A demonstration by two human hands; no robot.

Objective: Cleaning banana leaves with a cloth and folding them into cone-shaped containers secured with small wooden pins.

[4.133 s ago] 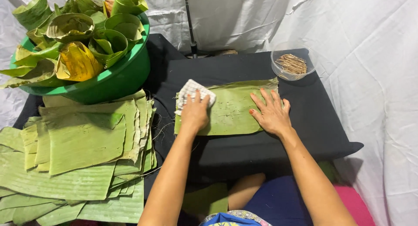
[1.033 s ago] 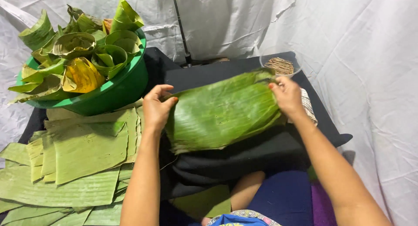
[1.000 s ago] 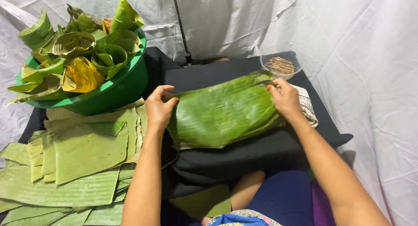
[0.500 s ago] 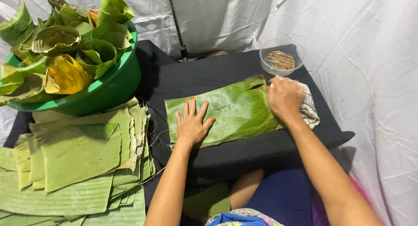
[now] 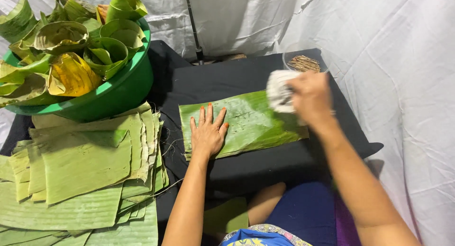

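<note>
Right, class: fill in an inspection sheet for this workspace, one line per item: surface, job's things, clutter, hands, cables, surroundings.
Surface: black cloth-covered table.
Job's things: banana leaf flat on the table; white cloth over its far right end.
Clutter: stack of cut leaves at left; green basin of folded leaf cups; clear bowl of small sticks.
Hands: left hand flat on the leaf; right hand gripping the cloth, blurred.
Cables: nothing seen.
Surroundings: white sheets; thin black pole behind.

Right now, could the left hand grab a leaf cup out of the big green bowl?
Probably yes. The left hand lies flat on the banana leaf, and the green bowl sits just to its left on the black table. Nothing stands between them, and the leaf cups are piled open on top.
</note>
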